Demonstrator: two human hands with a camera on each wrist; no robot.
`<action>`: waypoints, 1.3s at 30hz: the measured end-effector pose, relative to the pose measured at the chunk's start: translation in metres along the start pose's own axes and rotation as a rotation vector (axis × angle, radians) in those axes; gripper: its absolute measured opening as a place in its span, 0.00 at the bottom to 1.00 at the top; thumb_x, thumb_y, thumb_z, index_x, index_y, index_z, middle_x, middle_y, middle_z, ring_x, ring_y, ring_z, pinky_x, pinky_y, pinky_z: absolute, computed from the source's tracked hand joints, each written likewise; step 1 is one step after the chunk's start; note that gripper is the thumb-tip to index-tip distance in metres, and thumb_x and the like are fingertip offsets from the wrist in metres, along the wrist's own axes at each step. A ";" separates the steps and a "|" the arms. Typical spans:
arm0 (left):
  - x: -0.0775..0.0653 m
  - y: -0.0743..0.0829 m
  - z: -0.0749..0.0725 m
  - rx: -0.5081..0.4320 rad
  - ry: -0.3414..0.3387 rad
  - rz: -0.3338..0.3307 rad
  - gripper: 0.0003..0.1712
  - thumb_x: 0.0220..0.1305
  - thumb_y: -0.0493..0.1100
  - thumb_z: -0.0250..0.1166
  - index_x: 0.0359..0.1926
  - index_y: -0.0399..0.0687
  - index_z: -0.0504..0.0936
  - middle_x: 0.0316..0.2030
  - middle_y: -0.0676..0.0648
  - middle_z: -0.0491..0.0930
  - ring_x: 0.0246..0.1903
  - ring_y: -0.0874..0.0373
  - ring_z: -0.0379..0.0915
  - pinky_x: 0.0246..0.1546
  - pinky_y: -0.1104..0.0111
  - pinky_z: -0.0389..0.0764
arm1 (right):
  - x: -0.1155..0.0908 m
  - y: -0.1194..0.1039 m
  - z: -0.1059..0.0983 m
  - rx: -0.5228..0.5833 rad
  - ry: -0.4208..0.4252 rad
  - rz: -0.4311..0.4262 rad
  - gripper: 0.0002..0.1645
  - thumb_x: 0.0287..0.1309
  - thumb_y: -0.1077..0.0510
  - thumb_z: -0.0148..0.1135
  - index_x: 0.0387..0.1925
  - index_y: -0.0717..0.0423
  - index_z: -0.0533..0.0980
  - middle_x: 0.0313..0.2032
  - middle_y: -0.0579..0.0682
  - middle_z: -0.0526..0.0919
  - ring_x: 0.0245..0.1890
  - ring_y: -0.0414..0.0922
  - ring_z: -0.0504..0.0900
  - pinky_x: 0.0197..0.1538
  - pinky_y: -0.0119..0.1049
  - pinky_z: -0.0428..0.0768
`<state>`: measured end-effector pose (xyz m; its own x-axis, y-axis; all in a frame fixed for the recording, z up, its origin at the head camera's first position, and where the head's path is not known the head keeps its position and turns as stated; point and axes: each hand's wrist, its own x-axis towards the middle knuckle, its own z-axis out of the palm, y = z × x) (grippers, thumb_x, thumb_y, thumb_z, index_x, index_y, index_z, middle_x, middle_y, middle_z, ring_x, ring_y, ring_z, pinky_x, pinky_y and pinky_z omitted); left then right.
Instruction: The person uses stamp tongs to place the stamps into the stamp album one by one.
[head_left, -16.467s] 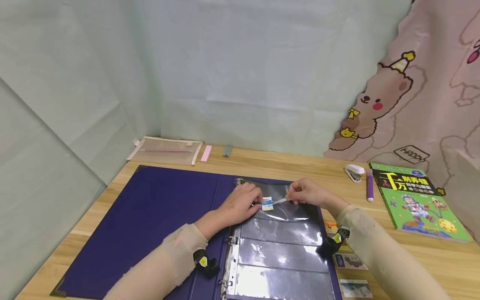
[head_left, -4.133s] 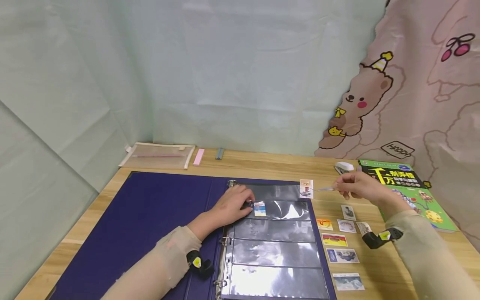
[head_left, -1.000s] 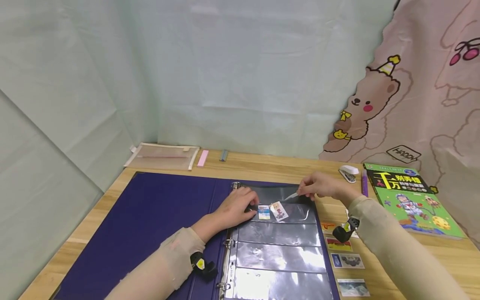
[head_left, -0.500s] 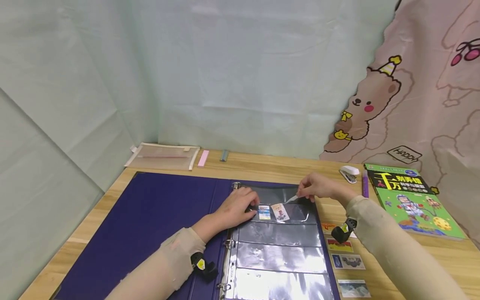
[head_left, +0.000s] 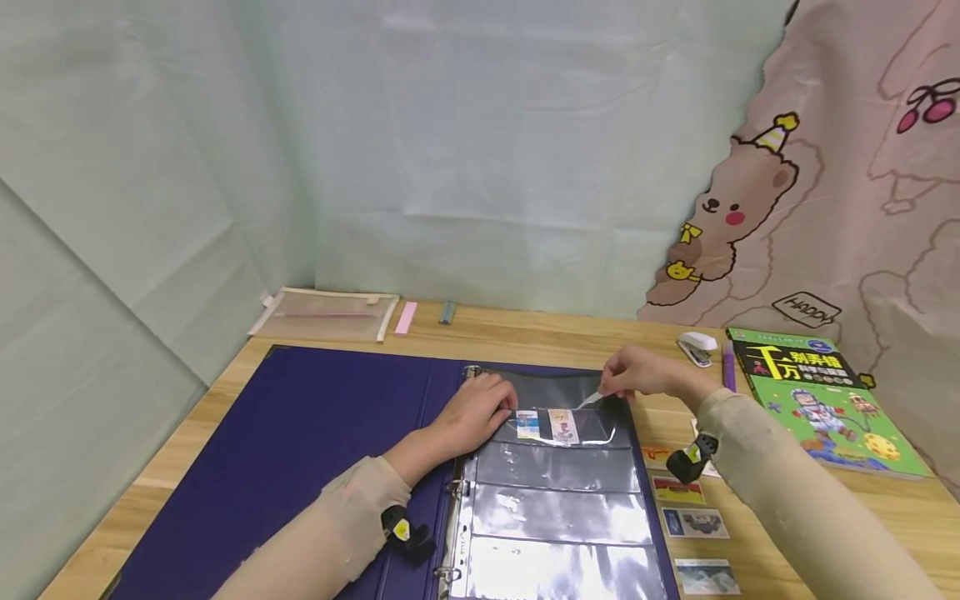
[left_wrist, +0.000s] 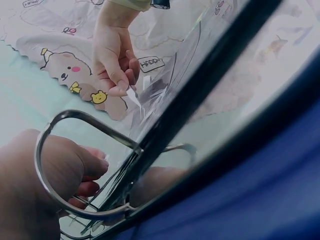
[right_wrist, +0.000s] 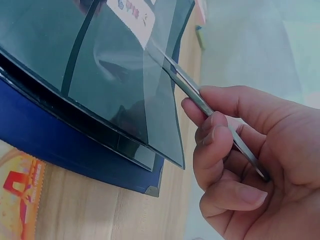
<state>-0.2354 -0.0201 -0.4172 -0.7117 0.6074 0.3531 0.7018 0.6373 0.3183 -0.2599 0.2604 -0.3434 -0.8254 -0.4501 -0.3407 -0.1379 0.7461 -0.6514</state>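
A ring binder lies open, a black page with clear pockets on its right side. My left hand, fingers curled, grips the clear film by the upper pocket; its fingertips are partly hidden. Just right of it, a blue and white stamp is in the second row. Beside that one is a pale stamp with small figures, nearly upright. My right hand pinches metal tweezers, their tips at the pale stamp's upper right corner, seen close up in the right wrist view.
Several stamps lie right of the binder, including a red and yellow one and a grey one. Further right are a stapler, a purple marker and a green book. A zip pouch lies at the back left.
The tweezers first worked at the blue stamp, then carried the pale stamp leftwards from beyond the page's right edge. Over the last second the pale stamp has straightened from its tilt. The left hand stays put.
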 end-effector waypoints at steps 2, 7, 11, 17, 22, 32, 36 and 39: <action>0.000 0.000 0.000 -0.006 0.003 -0.003 0.03 0.57 0.40 0.60 0.32 0.53 0.75 0.29 0.56 0.72 0.34 0.63 0.66 0.40 0.68 0.67 | -0.001 0.000 -0.001 -0.002 -0.004 0.012 0.10 0.50 0.61 0.60 0.24 0.66 0.75 0.14 0.41 0.69 0.13 0.36 0.68 0.16 0.25 0.57; 0.000 0.000 0.000 -0.015 0.008 -0.010 0.03 0.57 0.40 0.61 0.32 0.53 0.75 0.28 0.56 0.73 0.34 0.62 0.66 0.40 0.68 0.67 | -0.001 0.001 -0.002 -0.001 -0.016 0.034 0.11 0.50 0.60 0.60 0.25 0.68 0.75 0.13 0.41 0.70 0.13 0.36 0.69 0.16 0.26 0.57; 0.001 0.000 0.000 -0.019 0.010 -0.017 0.03 0.56 0.39 0.61 0.32 0.52 0.75 0.28 0.55 0.73 0.34 0.62 0.66 0.40 0.68 0.67 | -0.001 0.002 -0.004 -0.010 -0.017 0.036 0.11 0.51 0.59 0.59 0.26 0.66 0.76 0.14 0.42 0.70 0.13 0.36 0.69 0.16 0.26 0.57; 0.001 0.001 0.000 -0.019 0.010 -0.024 0.02 0.56 0.40 0.61 0.31 0.52 0.75 0.27 0.56 0.72 0.33 0.62 0.66 0.39 0.67 0.67 | -0.001 0.000 -0.004 0.006 -0.005 0.034 0.12 0.52 0.58 0.59 0.28 0.66 0.76 0.15 0.42 0.71 0.14 0.37 0.70 0.17 0.25 0.57; 0.001 0.001 0.000 -0.027 0.010 -0.024 0.03 0.56 0.39 0.61 0.31 0.52 0.75 0.27 0.56 0.72 0.32 0.62 0.66 0.39 0.67 0.67 | 0.000 0.000 0.000 0.015 -0.013 0.020 0.12 0.51 0.58 0.59 0.28 0.66 0.76 0.15 0.41 0.70 0.14 0.37 0.69 0.17 0.25 0.58; 0.001 0.002 0.000 -0.036 0.009 -0.038 0.03 0.55 0.39 0.61 0.30 0.52 0.75 0.26 0.56 0.71 0.32 0.62 0.66 0.39 0.67 0.67 | 0.000 0.003 0.000 0.012 -0.016 0.015 0.13 0.52 0.58 0.59 0.28 0.67 0.75 0.14 0.40 0.70 0.14 0.36 0.68 0.17 0.25 0.58; 0.001 0.002 0.000 -0.045 0.007 -0.042 0.04 0.55 0.38 0.61 0.30 0.52 0.75 0.26 0.55 0.71 0.33 0.62 0.66 0.40 0.67 0.67 | -0.001 0.004 0.000 0.017 -0.007 0.014 0.13 0.52 0.57 0.59 0.28 0.66 0.76 0.15 0.41 0.70 0.14 0.37 0.69 0.17 0.26 0.57; 0.001 0.001 0.000 -0.042 0.003 -0.046 0.04 0.55 0.39 0.61 0.31 0.52 0.75 0.26 0.56 0.71 0.33 0.62 0.65 0.40 0.67 0.67 | -0.002 0.004 -0.001 0.022 -0.003 0.006 0.14 0.53 0.57 0.58 0.29 0.67 0.76 0.16 0.41 0.70 0.15 0.38 0.71 0.17 0.26 0.58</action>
<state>-0.2351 -0.0187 -0.4168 -0.7433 0.5761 0.3400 0.6689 0.6442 0.3708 -0.2599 0.2649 -0.3445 -0.8244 -0.4469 -0.3473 -0.1206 0.7381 -0.6638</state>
